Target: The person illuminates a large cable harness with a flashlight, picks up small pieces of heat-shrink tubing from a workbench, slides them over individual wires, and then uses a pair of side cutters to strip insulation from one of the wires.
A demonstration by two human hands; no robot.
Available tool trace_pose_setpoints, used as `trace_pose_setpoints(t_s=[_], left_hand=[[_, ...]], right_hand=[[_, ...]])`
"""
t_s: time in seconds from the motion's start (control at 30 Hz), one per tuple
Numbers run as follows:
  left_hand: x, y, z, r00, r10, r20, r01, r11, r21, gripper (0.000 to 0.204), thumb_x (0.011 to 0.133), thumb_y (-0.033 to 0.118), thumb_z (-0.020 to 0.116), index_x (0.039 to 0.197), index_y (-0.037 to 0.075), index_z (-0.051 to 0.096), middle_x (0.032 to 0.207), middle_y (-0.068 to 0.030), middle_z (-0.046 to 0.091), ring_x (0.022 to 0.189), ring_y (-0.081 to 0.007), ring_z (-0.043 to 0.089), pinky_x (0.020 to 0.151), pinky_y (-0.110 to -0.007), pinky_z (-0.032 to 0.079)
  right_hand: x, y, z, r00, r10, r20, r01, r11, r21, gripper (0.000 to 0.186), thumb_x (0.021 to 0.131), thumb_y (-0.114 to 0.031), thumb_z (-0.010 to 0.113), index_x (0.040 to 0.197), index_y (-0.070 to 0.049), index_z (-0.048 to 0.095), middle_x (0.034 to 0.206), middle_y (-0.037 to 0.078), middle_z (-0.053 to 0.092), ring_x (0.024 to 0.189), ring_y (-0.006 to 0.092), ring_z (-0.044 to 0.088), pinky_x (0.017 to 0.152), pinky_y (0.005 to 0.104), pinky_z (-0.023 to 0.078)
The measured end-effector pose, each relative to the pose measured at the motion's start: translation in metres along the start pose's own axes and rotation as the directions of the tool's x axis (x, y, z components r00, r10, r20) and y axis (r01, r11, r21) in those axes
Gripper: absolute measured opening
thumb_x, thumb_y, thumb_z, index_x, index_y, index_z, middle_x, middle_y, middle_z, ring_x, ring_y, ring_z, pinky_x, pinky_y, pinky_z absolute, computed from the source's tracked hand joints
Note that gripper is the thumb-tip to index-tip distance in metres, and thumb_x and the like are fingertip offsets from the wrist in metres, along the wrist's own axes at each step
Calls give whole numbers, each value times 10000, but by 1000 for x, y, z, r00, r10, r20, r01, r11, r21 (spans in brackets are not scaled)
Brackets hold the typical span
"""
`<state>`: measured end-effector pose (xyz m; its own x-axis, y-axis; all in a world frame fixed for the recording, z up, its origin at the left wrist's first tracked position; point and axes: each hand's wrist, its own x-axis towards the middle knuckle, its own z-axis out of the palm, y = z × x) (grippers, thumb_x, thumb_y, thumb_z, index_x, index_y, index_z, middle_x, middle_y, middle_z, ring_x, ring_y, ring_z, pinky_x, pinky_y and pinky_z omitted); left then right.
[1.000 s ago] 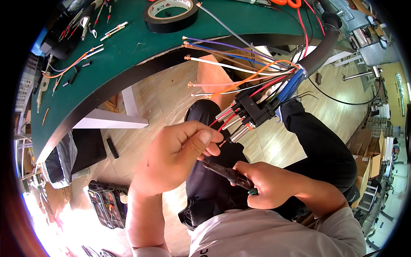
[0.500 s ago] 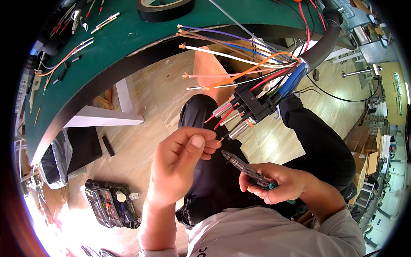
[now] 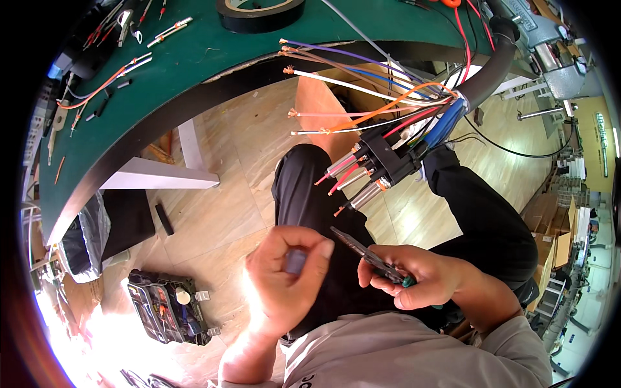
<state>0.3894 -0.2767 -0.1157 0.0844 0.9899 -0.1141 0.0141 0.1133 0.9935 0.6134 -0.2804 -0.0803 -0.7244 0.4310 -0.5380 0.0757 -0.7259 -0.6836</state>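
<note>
My right hand (image 3: 424,275) is wrapped round a pair of pliers (image 3: 367,255) with dark jaws and green on the handles. Their tip points up and left, a little below a black wire's bare copper end (image 3: 338,212). That wire comes out of a metal sleeve on a black connector block (image 3: 388,155), where other sleeves hold red and pink wires. My left hand (image 3: 284,275) is apart from the wires, left of the pliers' tip. Its thumb and forefinger are pinched together; whatever is between them, if anything, cannot be made out.
A thick black cable (image 3: 485,81) fans out into several coloured wires with bared ends. Black tape (image 3: 261,19) and wire pieces lie on the green bench (image 3: 187,64). A grey vise (image 3: 563,76) stands at the far right. On the floor sits an open toolbox (image 3: 167,310).
My left hand has come away from the black wire's end and moved down, toward me. The pliers have stayed nearly in place, their tip slightly further left.
</note>
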Motion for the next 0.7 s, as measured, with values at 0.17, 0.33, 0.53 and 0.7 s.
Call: trace_pose_setpoints(t_s=[0.17, 0.33, 0.53, 0.7], left_hand=[[24, 0, -3, 996, -30, -85, 17, 989, -148, 178, 868, -6, 638, 1034, -47, 589, 932, -95, 652, 860, -116, 605, 801, -257, 484], [46, -5, 8, 1000, -8, -20, 4, 976, -219, 188, 860, 24, 674, 1015, -50, 598, 886, -71, 647, 818, -103, 592, 765, -243, 480], [43, 7, 6, 998, 0, -65, -12, 982, -190, 102, 862, 23, 672, 925, -32, 614, 827, -37, 636, 772, -81, 572, 719, -221, 465], [37, 16, 7, 996, 35, -84, -45, 991, -124, 89, 863, 12, 666, 921, -27, 610, 820, -39, 643, 759, -83, 581, 703, -222, 474]], right_hand=[[-4, -10, 3, 998, -54, 18, 56, 979, -196, 416, 660, -38, 553, 1070, -19, 482, 786, 13, 423, 677, 101, 396, 606, 249, 349], [-7, -17, 8, 998, -45, -49, 32, 969, -246, 415, 659, -62, 561, 1065, -20, 485, 761, 6, 425, 683, 105, 393, 617, 256, 347], [-13, -32, 14, 992, -72, -100, 52, 981, -185, 398, 673, -57, 566, 1060, -12, 483, 774, 13, 436, 689, 100, 407, 622, 259, 354], [-9, -55, 20, 978, 77, -194, -85, 996, -32, 367, 703, -23, 555, 1062, -1, 483, 802, 9, 450, 663, 91, 447, 600, 250, 392]])
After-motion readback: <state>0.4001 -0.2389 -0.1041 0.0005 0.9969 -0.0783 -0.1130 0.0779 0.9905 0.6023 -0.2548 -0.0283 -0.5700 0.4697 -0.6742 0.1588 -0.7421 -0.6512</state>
